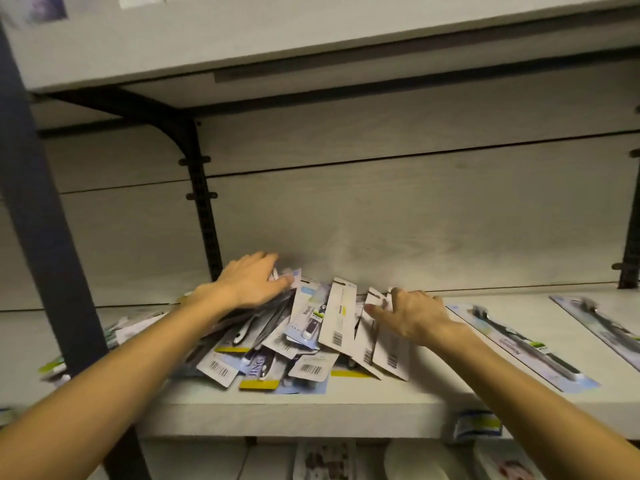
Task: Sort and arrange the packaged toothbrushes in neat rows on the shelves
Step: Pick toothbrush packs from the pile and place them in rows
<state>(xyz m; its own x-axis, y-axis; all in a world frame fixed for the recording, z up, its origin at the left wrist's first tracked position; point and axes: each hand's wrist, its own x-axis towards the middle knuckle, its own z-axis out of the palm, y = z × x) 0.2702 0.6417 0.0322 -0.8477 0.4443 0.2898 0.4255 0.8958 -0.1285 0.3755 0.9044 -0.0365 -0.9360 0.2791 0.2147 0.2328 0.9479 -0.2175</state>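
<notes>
- While both arms reach in, a loose pile of packaged toothbrushes [294, 337] lies heaped near the front edge of the shelf [311, 410], left of its middle.
- Left hand [251, 285] rests on the pile's far left side, fingers curled over the card tops.
- Right hand [412, 315] lies on the pile's right side, fingers pinching a card edge.
- Two flat packs [519, 344] lie side by side toward the shelf's right end.

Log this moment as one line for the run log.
stage: sorting | left hand: on left of toothbrush pack pile | right hand: on pile's right | laid out: two packs on shelf | rows: not formed
</notes>
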